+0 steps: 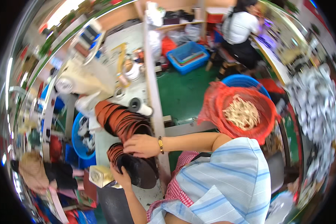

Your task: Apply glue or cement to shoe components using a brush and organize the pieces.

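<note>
A long row of nested curved pieces, orange-brown outside with black edges, lies along the white work table. They look like shoe parts, though blur hides their exact kind. At its near end is a smaller stack of black curved pieces with orange-brown layers. My left hand holds this smaller stack from its near left side, fingers against the black surface. From the right, my right hand reaches across with bent fingers gripping the stack's upper edge, where the two groups meet. A beige sewing machine stands just beyond the row.
A white thread spool sits beside the row. To the right, a red mesh sack holds pale strips inside a blue tub. A blue crate rests on the green floor. Other people sit nearby. A yellowish box-like part is near my left hand.
</note>
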The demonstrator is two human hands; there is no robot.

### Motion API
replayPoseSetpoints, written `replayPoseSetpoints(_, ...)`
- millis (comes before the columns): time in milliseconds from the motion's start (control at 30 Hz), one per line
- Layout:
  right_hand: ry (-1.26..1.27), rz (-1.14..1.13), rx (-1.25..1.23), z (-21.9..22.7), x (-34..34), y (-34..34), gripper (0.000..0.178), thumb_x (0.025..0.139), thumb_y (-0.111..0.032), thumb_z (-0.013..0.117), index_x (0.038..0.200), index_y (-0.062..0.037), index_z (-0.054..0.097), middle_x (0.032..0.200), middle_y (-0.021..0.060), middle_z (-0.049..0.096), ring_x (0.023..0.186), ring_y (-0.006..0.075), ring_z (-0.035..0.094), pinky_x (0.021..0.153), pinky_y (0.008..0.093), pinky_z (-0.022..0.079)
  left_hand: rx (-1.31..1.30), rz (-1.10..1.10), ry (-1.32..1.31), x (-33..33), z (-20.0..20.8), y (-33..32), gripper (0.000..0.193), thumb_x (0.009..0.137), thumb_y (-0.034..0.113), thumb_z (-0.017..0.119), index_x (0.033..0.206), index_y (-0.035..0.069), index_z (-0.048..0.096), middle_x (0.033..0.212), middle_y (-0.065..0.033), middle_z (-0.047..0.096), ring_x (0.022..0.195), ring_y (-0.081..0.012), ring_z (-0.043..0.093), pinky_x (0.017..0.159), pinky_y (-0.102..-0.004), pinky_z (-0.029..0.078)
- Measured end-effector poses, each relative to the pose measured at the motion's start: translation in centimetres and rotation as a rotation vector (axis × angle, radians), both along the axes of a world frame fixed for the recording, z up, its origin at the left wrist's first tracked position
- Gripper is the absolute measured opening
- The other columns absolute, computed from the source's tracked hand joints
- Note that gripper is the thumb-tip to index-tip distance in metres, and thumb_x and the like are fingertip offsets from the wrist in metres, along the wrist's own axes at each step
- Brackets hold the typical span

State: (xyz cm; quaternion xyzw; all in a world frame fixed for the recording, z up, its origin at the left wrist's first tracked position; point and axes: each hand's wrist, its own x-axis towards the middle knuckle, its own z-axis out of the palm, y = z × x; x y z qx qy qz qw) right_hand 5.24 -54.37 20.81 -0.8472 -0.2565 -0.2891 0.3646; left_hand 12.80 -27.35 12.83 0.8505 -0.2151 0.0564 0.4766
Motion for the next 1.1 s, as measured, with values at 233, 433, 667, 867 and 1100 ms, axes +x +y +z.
replayPoseSetpoints(233, 0.715, -0.784, -0.037, -2.3, -20.3, -7.2, 0.037, 0.09, -0.041, 0.049, 0.081, -0.0105, 0.068, 0.081, 0.014, 0.066, 0.077, 0.0324, 0.063, 0.066, 0.043, 0.05, -0.046, -0.322, -0.302, -8.5, 8.5, -10.7, 0.028, 0.087, 0.001, 0.056, 0.115, -0.001, 0.057, 0.103, -0.014, 0.062, 0.093, -0.0258, 0.059, 0.082, -0.0325, 0.046)
replayPoseSetpoints(433, 0.773, -1.113, 0.215, 0.1, -38.1, -17.1, 0.065, 0.083, -0.043, 0.059, 0.136, -0.0126, 0.038, 0.118, 0.0232, 0.056, 0.107, 0.0376, 0.055, 0.089, 0.0435, 0.045, -0.055, -0.674, -0.217, -17.0, 5.6, -17.5, 0.03, 0.083, 0.002, 0.058, 0.113, 0.002, 0.058, 0.098, -0.0107, 0.063, 0.089, -0.0222, 0.06, 0.079, -0.034, 0.046)
replayPoseSetpoints(667, 0.732, -1.212, 0.364, -3.2, -51.5, -41.1, 0.075, 0.088, -0.031, 0.061, 0.146, -0.0076, 0.02, 0.117, 0.0206, 0.058, 0.103, 0.0253, 0.06, 0.089, 0.0328, 0.046, 0.285, -0.862, -0.081, -21.0, -3.7, -25.3, 0.039, 0.081, 0.01, 0.063, 0.118, 0.004, 0.054, 0.095, -0.0122, 0.064, 0.086, -0.0295, 0.06, 0.078, -0.0408, 0.048)
replayPoseSetpoints(867, 0.762, -1.392, 0.343, 0.7, -54.7, -56.3, 0.08, 0.083, -0.031, 0.061, 0.148, -0.0192, 0.016, 0.116, 0.025, 0.058, 0.099, 0.0336, 0.061, 0.089, 0.0374, 0.046, 0.81, -0.972, 0.209, -20.4, -12.5, -32.1, 0.045, 0.076, 0.022, 0.067, 0.117, 0.006, 0.056, 0.095, -0.014, 0.066, 0.09, -0.0327, 0.062, 0.079, -0.0423, 0.049)
replayPoseSetpoints(1100, 0.814, -1.317, 0.4, 1.5, -57.7, -66.2, 0.078, 0.084, -0.035, 0.06, 0.148, -0.02, 0.017, 0.127, 0.025, 0.052, 0.114, 0.034, 0.054, 0.096, 0.0372, 0.041, 0.812, -0.964, 0.259, -23.0, -11.4, -39.9, 0.039, 0.077, 0.025, 0.066, 0.112, 0.007, 0.06, 0.093, -0.0146, 0.067, 0.088, -0.0315, 0.064, 0.078, -0.0392, 0.05)
